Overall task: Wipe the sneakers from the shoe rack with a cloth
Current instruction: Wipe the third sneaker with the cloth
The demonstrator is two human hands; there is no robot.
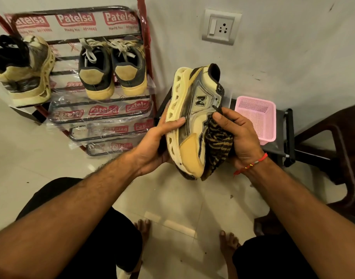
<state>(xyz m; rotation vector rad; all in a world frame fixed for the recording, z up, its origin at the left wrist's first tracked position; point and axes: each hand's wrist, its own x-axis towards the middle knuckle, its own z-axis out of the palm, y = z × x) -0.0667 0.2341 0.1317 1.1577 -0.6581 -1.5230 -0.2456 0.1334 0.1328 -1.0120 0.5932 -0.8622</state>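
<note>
Sneaker (194, 121) in cream and tan, with a chunky lattice-cut rubber sole and a metallic "N" on its scuffed side panel, was held in the air between both hands, toe toward the person and heel up near the wall. The left hand (156, 143) cupped the sole from beneath, thumb laid across the sole's edge, its grip closed around the shoe. The right hand (239, 137) pressed a bunched cloth (217, 146), a knitted fabric striped dark brown and gold, against the upper near the laces, fingers curled round the wad; a red thread bracelet (253, 163) circled that wrist. To the left, a metal shoe rack (144, 57) with plastic-wrapped rungs carried the matching sneaker (23, 69) and a pair of dark suede shoes (112, 71) with tan heels. A pink perforated plastic basket (257, 117) stood at the right, near the wall.
</note>
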